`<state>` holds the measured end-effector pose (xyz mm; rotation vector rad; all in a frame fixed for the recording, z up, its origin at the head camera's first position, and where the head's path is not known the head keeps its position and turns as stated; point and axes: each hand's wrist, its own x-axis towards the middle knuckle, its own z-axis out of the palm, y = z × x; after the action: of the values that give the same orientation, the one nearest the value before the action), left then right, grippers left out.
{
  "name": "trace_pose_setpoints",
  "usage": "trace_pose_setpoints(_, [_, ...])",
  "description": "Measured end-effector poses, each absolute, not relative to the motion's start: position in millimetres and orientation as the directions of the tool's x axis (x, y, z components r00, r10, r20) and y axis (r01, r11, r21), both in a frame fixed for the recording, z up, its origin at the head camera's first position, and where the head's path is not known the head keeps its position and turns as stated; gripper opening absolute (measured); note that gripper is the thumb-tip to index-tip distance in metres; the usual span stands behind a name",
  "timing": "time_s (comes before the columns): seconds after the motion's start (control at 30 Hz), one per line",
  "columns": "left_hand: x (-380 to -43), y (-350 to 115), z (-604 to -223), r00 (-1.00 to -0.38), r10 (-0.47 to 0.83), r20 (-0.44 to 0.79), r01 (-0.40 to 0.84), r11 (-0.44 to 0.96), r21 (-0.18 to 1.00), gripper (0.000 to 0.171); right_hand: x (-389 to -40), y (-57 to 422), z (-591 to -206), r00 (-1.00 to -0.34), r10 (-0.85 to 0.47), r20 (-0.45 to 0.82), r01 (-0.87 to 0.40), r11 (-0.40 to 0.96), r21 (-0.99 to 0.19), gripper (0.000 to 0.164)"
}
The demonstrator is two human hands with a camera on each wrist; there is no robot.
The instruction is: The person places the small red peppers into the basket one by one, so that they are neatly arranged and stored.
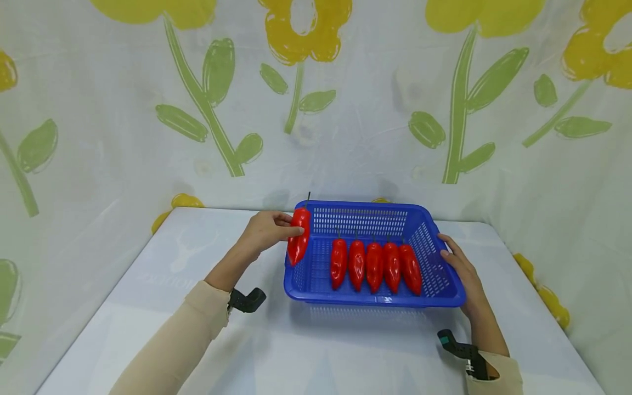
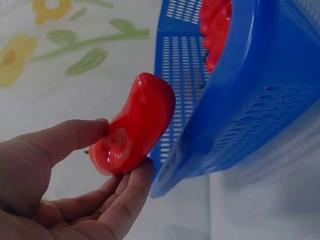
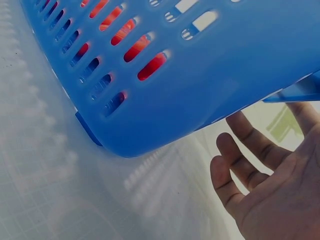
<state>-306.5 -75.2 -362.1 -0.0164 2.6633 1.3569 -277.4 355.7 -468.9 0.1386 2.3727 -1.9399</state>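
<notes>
My left hand [image 1: 265, 231] pinches a glossy red chili pepper [image 1: 299, 236] between thumb and fingers, stem up, in front of the left end of a blue plastic basket [image 1: 365, 300]. In the left wrist view this pepper [image 2: 142, 117] appears beside the basket wall, fingertips under it. Several more red chili peppers [image 1: 374, 267] lie side by side in the basket, stems toward its far side. My right hand [image 1: 466, 274] holds the basket's right rim; in the right wrist view, some of its fingers [image 3: 230, 155] stand free below the wall.
The basket is over a white table [image 1: 178, 285], near its back edge. Behind hangs a pale curtain [image 1: 355, 137] printed with yellow flowers and green leaves. Each wrist wears a black camera mount [image 1: 247, 300].
</notes>
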Motion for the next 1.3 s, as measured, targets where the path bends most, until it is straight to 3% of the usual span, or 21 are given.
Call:
trace_pose_setpoints(0.6, [-323,-31,-372,-0.984,0.124,-0.128,-0.012,0.669,0.743,0.041,-278,358,-471,-0.993,0.019,-0.113,0.115,0.19,-0.975,0.062])
trace_pose_setpoints(0.8, [-328,-21,-377,-0.984,0.147,-0.097,0.046,0.744,0.667,0.025,-279,358,-472,-0.993,0.016,-0.116,0.117,0.191,-0.975,0.062])
trace_pose_setpoints(0.9, [-330,-19,-377,-0.981,0.163,-0.108,0.06,0.776,0.627,0.037,-279,356,-472,-0.994,0.007,-0.113,0.112,0.184,-0.977,0.061])
trace_pose_setpoints(0.97, [-331,-17,-375,-0.979,0.152,-0.133,0.04,0.791,0.611,0.039,-280,355,-471,-0.994,0.0,-0.11,0.109,0.176,-0.978,0.06])
trace_pose_setpoints(1.1, [-339,-9,-368,-0.966,0.105,-0.237,-0.063,0.792,0.608,0.026,-281,358,-470,-0.994,-0.006,-0.111,0.108,0.171,-0.979,0.059])
trace_pose_setpoints(1.23, [-349,1,-369,-0.928,0.052,-0.369,-0.216,0.732,0.646,0.052,-282,360,-471,-0.993,-0.011,-0.117,0.114,0.168,-0.979,0.06])
trace_pose_setpoints(1.3, [-351,3,-373,-0.913,0.034,-0.406,-0.261,0.715,0.648,0.055,-282,359,-474,-0.993,-0.013,-0.121,0.118,0.163,-0.98,0.06])
